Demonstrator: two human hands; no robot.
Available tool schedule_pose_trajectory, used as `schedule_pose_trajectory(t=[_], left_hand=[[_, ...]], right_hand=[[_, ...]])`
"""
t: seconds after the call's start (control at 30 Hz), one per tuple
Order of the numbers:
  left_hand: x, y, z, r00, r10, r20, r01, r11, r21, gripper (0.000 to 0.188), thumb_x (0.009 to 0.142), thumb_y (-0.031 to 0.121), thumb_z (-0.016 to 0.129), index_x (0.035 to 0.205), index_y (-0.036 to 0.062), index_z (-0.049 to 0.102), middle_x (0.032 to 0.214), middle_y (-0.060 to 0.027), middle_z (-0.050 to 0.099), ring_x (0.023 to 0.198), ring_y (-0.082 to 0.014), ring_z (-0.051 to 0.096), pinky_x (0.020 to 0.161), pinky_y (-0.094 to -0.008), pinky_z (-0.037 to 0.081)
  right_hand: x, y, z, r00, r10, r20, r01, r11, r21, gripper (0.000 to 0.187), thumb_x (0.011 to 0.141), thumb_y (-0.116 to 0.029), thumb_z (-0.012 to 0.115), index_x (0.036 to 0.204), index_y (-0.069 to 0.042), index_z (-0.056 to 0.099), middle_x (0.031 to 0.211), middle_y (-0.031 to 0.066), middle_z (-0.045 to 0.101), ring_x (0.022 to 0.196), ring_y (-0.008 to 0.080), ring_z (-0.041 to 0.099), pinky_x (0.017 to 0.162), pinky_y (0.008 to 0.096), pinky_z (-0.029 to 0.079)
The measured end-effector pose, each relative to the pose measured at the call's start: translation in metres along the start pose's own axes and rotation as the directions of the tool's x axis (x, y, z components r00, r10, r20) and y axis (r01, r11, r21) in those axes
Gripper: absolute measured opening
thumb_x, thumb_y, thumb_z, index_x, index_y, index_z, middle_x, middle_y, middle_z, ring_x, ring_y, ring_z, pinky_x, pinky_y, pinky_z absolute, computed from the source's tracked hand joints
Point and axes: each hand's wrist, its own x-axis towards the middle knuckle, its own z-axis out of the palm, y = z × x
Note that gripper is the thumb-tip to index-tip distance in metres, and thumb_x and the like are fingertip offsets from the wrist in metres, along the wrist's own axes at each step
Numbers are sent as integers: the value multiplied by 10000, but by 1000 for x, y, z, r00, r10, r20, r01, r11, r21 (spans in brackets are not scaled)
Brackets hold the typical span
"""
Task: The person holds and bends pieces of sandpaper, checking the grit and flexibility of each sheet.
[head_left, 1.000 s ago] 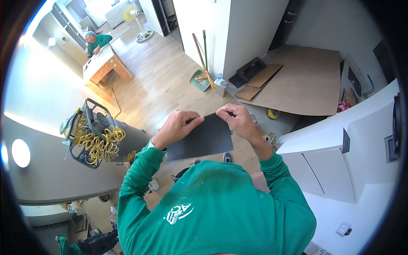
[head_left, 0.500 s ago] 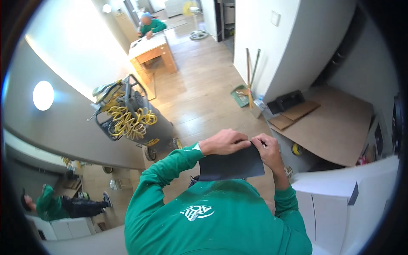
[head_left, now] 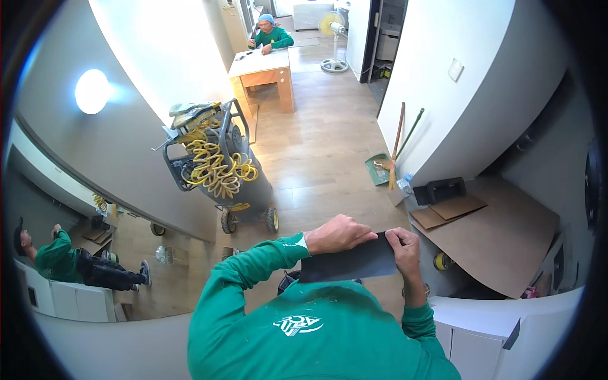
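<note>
Dark sheet (head_left: 348, 265) hangs under the left grip (head_left: 339, 234) and right grip (head_left: 405, 249); left of both stands a wheeled grey machine (head_left: 250, 190); the left grip pinches the sheet's upper edge, the right its upper-right corner; rightward lies brown board (head_left: 510, 237).

left hand (head_left: 341, 235) and right hand (head_left: 405, 249), both pinching, are just beside each other

On my feed I'm pinching a dark sheet (head_left: 348, 265) along its top edge with the left hand (head_left: 342, 234) and at the corner with the right hand (head_left: 405, 249). Yellow coiled hose (head_left: 212, 166) is hanging on a grey wheeled machine (head_left: 253, 190), and a co-worker (head_left: 273, 39) is sitting or crouching (can't tell) behind a wooden table (head_left: 263, 78).
</note>
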Motion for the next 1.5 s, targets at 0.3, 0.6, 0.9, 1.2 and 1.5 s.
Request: schedule_pose_trajectory(t=[0.3, 0.6, 0.9, 1.2, 1.5], left_hand=[[-27, -19, -7, 997, -82, 1, 82, 997, 10, 423, 983, 381, 600, 714, 54, 589, 628, -194, 587, 588, -412, 583, 540, -484, 464], [-37, -21, 24, 975, 222, 23, -221, 974, -55, 410, 933, 407, 664, 684, 96, 569, 549, -108, 562, 508, -326, 599, 449, -410, 464], [-36, 48, 69, 916, 327, 231, -321, 945, -66, 351, 892, 320, 732, 686, 66, 604, 590, -135, 601, 546, -351, 615, 494, -433, 466], [-62, 192, 183, 770, 604, 206, -567, 795, -215, 395, 809, 305, 813, 612, 69, 564, 529, -108, 550, 474, -307, 567, 466, -390, 423], [-98, 278, 258, 695, 596, 402, -386, 781, -491, 289, 893, 219, 743, 698, 31, 641, 598, -149, 568, 507, -337, 546, 495, -382, 435]], right_hand=[[-12, 0, 35, 969, 228, 97, -245, 942, 230, 197, 963, -150, 671, 914, 31, 730, 748, -26, 648, 665, 45, 543, 580, 221, 433], [-93, -8, 58, 903, 345, -258, -273, 922, 275, 208, 963, -142, 659, 847, 23, 712, 703, -25, 627, 625, 38, 525, 540, 227, 405], [-214, -30, 16, 780, 144, -609, -151, 988, 41, 306, 955, -236, 674, 778, 7, 617, 613, 38, 426, 599, 76, 408, 532, 300, 352], [-446, -30, -7, 581, 171, -796, -185, 980, 76, 385, 968, -239, 680, 688, -27, 520, 599, -35, 352, 596, 44, 325, 509, 304, 288], [-585, -29, -5, 324, 352, -878, -224, 930, 291, 342, 969, -207, 682, 686, -39, 589, 639, -94, 441, 611, 11, 374, 518, 263, 299]])
